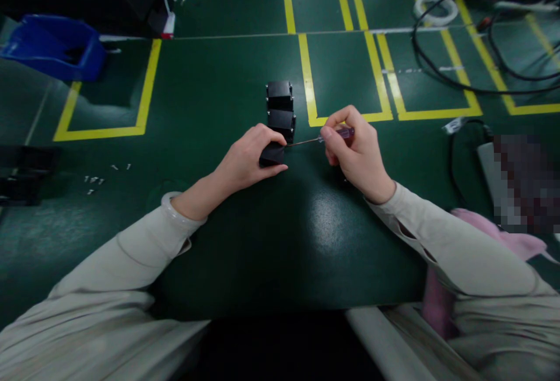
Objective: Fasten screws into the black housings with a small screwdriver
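A person's left hand [251, 156] pressed down on a small black block [272, 154] lying on the green desk [280, 241], its grip closed over the block's near and left faces. The right hand [356, 150] held a slim screwdriver [326, 137] by its purplish handle, thumb and fingers pinched around it. The tool's long axis ran nearly level from right to left, its thin shaft pointing at the block's right-hand face, where the tip appeared to meet the upper edge; whether it sat in a screw could not be told. The block lay directly left of the right hand, so the left hand was the nearer one and covered it. Two more black blocks [280, 107] stood stacked in a line just behind the held one, touching or all but touching it. A scatter of small screws [94, 180] lay well apart to the left, a blue bin [52, 45] sat far left, and dark cables [441, 72] looped across the yellow-taped bays [308, 77] at upper right.
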`<state>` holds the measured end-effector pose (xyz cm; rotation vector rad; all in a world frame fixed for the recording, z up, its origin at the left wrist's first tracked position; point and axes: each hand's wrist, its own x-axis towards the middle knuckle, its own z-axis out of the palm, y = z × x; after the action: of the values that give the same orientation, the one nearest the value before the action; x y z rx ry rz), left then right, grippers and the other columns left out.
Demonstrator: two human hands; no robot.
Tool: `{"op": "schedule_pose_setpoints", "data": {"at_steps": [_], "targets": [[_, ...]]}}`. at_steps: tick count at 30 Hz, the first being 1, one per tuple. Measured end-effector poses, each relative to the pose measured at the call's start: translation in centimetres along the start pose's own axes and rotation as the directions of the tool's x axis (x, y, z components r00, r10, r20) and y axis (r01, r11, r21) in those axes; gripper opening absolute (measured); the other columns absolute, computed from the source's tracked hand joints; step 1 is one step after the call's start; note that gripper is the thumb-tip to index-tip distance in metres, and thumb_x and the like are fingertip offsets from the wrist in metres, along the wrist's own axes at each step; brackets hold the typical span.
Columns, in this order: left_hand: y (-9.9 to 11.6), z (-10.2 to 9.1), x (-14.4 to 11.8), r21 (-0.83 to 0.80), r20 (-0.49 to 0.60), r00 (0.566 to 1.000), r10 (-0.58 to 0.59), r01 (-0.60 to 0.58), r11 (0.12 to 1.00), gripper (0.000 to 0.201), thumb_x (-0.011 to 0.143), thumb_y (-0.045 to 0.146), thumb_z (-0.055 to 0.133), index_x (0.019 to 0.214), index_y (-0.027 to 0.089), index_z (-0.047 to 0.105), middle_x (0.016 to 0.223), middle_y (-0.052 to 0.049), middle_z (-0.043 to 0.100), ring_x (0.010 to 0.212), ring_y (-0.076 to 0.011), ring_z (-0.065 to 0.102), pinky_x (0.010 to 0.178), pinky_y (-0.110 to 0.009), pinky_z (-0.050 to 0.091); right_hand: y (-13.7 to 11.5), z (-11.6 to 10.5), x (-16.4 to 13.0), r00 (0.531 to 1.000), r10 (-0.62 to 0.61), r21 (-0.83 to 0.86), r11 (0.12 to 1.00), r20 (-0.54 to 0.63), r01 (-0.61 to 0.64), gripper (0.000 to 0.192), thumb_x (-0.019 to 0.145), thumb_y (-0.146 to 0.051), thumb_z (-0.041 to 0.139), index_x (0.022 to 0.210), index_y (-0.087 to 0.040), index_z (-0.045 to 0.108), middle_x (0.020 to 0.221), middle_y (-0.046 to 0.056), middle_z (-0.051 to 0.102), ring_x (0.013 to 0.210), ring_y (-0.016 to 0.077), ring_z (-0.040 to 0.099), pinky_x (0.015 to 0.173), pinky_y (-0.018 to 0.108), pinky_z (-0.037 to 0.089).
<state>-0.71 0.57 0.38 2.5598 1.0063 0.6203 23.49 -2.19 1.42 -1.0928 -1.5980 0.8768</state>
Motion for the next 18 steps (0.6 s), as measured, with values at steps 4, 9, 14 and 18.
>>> {"op": "schedule_pose_setpoints", "data": {"at_steps": [4, 9, 14, 18], "targets": [[-0.04, -0.02, -0.01, 0.000, -0.004, 1.000, 0.008, -0.008, 1.000, 0.035, 0.086, 0.032, 0.072, 0.114, 0.018, 0.056, 0.114, -0.008, 0.063, 0.105, -0.0244, 0.060, 0.092, -0.038, 0.050, 0.03, -0.01, -0.02, 0.999, -0.031, 0.012, 0.999, -0.008, 0.031, 0.014, 0.099, -0.036, 0.058, 0.096, -0.026, 0.049, 0.065, -0.007, 0.046, 0.046, 0.0081, 0.043, 0.044, 0.027, 0.034], [-0.06, -0.03, -0.03, 0.001, -0.008, 1.000, 0.012, -0.012, 1.000, 0.035, 0.086, 0.031, 0.072, 0.114, 0.018, 0.056, 0.115, -0.009, 0.063, 0.106, -0.0242, 0.060, 0.091, -0.037, 0.050, -0.07, -0.02, -0.02, 1.000, -0.009, 0.003, 1.000, -0.002, 0.009, 0.017, 0.098, -0.039, 0.059, 0.092, -0.026, 0.048, 0.064, -0.006, 0.047, 0.047, 0.0089, 0.045, 0.045, 0.028, 0.036], [0.00, -0.05, -0.01, -0.002, -0.003, 1.000, 0.002, -0.002, 1.000, 0.035, 0.086, 0.032, 0.072, 0.114, 0.018, 0.056, 0.115, -0.009, 0.063, 0.106, -0.0242, 0.060, 0.092, -0.037, 0.050, -0.06, -0.01, -0.06, 1.000, -0.002, -0.007, 1.000, -0.005, 0.002, 0.019, 0.100, -0.042, 0.055, 0.091, -0.027, 0.047, 0.056, -0.008, 0.042, 0.042, 0.0087, 0.041, 0.043, 0.027, 0.033], [-0.05, 0.00, 0.00, -0.001, 0.000, 1.000, 0.008, -0.008, 1.000, 0.035, 0.086, 0.031, 0.073, 0.114, 0.018, 0.056, 0.115, -0.008, 0.063, 0.106, -0.0241, 0.060, 0.092, -0.037, 0.050, -0.02, -0.06, -0.02, 0.999, -0.030, -0.010, 1.000, -0.017, 0.030, 0.018, 0.097, -0.038, 0.061, 0.101, -0.027, 0.049, 0.066, -0.007, 0.047, 0.048, 0.0091, 0.046, 0.046, 0.028, 0.037]]}}
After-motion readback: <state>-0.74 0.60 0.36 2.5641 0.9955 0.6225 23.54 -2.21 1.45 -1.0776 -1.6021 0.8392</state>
